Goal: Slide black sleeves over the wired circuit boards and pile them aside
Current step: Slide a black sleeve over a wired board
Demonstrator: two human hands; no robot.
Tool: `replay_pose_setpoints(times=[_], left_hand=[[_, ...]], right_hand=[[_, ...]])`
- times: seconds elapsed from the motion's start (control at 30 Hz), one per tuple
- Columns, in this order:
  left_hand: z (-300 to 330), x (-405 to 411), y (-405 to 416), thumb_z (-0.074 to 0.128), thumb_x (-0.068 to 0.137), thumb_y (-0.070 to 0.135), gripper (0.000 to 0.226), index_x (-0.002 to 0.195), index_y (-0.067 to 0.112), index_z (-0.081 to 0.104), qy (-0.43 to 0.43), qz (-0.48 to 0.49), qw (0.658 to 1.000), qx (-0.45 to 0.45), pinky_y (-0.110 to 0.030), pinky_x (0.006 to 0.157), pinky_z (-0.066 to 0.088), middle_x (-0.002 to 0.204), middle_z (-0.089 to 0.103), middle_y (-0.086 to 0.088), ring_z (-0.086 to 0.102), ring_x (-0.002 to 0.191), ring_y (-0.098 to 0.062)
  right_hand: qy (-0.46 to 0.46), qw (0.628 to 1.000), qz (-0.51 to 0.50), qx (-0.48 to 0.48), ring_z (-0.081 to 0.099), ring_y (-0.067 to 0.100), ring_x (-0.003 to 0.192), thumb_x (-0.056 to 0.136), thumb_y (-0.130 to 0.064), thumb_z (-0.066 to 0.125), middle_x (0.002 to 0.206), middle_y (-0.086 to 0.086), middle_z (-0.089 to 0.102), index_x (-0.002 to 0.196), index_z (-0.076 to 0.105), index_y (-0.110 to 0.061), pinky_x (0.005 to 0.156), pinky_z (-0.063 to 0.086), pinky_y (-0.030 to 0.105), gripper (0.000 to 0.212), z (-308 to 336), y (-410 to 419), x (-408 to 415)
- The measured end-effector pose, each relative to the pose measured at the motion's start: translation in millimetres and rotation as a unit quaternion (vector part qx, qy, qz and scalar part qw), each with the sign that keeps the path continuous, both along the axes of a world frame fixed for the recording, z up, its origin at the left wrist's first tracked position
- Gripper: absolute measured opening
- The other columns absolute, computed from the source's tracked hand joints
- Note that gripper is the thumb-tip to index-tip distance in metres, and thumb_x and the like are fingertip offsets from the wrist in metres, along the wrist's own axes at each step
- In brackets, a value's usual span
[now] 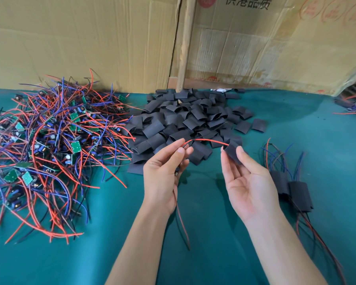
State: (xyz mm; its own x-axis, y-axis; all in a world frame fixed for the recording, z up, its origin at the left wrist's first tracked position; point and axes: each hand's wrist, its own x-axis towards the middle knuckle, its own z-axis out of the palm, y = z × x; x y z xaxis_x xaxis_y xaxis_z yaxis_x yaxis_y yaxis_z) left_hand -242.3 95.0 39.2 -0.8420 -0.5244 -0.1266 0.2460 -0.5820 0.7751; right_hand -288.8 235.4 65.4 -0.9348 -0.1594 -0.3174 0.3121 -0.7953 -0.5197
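Note:
My left hand (162, 173) pinches a red and black wire pair (206, 140) between thumb and fingers; the board it belongs to is hidden behind that hand. The red wire arches right into the mouth of a black sleeve (232, 153), which my right hand (249, 182) pinches at its fingertips, palm up. More wire hangs below my left wrist. A tangled heap of green boards with red, blue and black wires (49, 145) lies at the left. A pile of loose black sleeves (185, 120) lies behind my hands. Sleeved boards (294, 192) lie at the right.
Everything rests on a green cloth (214, 223). Cardboard boxes (111, 38) form a wall along the back. More wired pieces (353, 103) lie at the far right edge, under a box flap.

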Motion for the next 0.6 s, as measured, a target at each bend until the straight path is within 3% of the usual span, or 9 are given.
replay_pose_setpoints(times=[0.13, 0.27, 0.43, 0.6], left_hand=[[0.5, 0.0, -0.5, 0.064, 0.095, 0.001, 0.024, 0.093, 0.017, 0.083, -0.003, 0.009, 1.000, 0.021, -0.015, 0.069, 0.055, 0.096, 0.079, -0.010, 0.075, 0.086, -0.010], [0.0, -0.3, 0.3, 0.064, 0.095, 0.001, 0.021, 0.097, 0.014, 0.081, -0.011, 0.012, 1.000, 0.012, -0.015, 0.069, 0.055, 0.095, 0.079, -0.011, 0.072, 0.079, -0.009], [-0.8, -0.9, 0.9, 0.064, 0.096, 0.001, 0.024, 0.093, 0.016, 0.082, -0.013, 0.015, 1.000, -0.003, -0.015, 0.070, 0.054, 0.093, 0.079, -0.011, 0.071, 0.079, -0.010], [-1.4, 0.0, 0.8, 0.065, 0.095, 0.000, 0.026, 0.089, 0.017, 0.083, -0.014, 0.005, 0.999, -0.034, -0.017, 0.071, 0.054, 0.089, 0.078, -0.010, 0.071, 0.082, -0.012]], right_hand=[[-0.001, 1.000, 0.010, 0.004, 0.077, 0.024, 0.093, 0.077, -0.001, 0.074, 0.101, 0.017, 0.076, 0.104, 0.065, 0.002, 0.082, 0.063, 0.033, 0.028, -1.0, -5.6, 5.2], [0.003, 1.000, 0.008, -0.004, 0.077, 0.023, 0.095, 0.087, 0.000, 0.070, 0.100, 0.016, 0.077, 0.103, 0.065, 0.001, 0.082, 0.063, 0.031, 0.017, 0.5, -3.8, 3.7], [0.036, 0.999, 0.011, 0.022, 0.076, 0.021, 0.092, 0.073, -0.004, 0.077, 0.090, 0.011, 0.076, 0.095, 0.062, -0.003, 0.082, 0.062, 0.030, 0.027, 0.2, -3.9, 3.9], [0.039, 0.998, -0.016, 0.036, 0.076, 0.021, 0.093, 0.070, -0.004, 0.077, 0.089, 0.010, 0.075, 0.093, 0.062, -0.004, 0.083, 0.062, 0.031, 0.027, 0.1, 0.6, -0.2]])
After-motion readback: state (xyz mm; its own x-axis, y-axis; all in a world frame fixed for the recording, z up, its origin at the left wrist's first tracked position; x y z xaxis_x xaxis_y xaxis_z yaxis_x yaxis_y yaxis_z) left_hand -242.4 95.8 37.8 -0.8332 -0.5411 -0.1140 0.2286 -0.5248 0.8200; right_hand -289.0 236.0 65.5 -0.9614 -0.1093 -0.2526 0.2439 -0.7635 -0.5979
